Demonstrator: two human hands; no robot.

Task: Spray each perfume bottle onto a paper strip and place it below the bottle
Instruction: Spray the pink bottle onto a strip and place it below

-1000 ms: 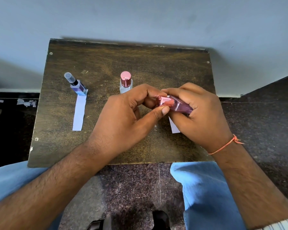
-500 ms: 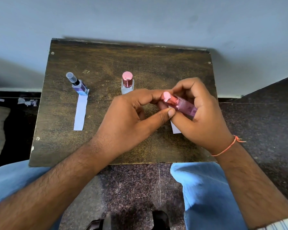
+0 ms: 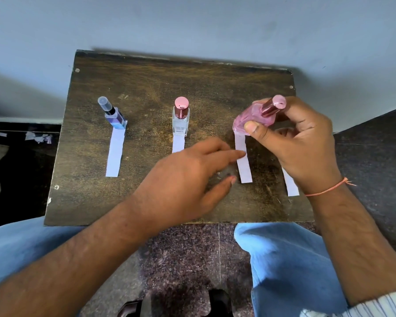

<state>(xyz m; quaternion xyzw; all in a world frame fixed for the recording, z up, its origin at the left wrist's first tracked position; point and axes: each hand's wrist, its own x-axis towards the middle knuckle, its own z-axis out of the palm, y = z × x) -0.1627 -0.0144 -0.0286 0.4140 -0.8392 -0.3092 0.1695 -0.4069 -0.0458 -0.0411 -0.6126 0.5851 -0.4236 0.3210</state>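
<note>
My right hand (image 3: 302,143) grips a pink perfume bottle (image 3: 253,117) with a shiny pink cap, tilted above the table's right part. My left hand (image 3: 188,179) hovers over the table with relaxed fingers, its fingertips touching a paper strip (image 3: 243,160) that lies below the pink bottle. A blue bottle (image 3: 113,114) stands at the left with a strip (image 3: 114,154) below it. A clear bottle with a pink cap (image 3: 181,116) stands in the middle, its strip (image 3: 178,144) partly hidden by my left hand. Another strip (image 3: 290,186) pokes out under my right wrist.
The dark wooden table (image 3: 146,83) stands against a pale wall. Paper scraps (image 3: 38,137) lie on the dark floor at the left. My knees in blue trousers (image 3: 290,259) sit under the table's near edge.
The hands have parted. My right hand lifted the capped pink bottle up and right. My left hand let go of it and dropped to the strip on the table.
</note>
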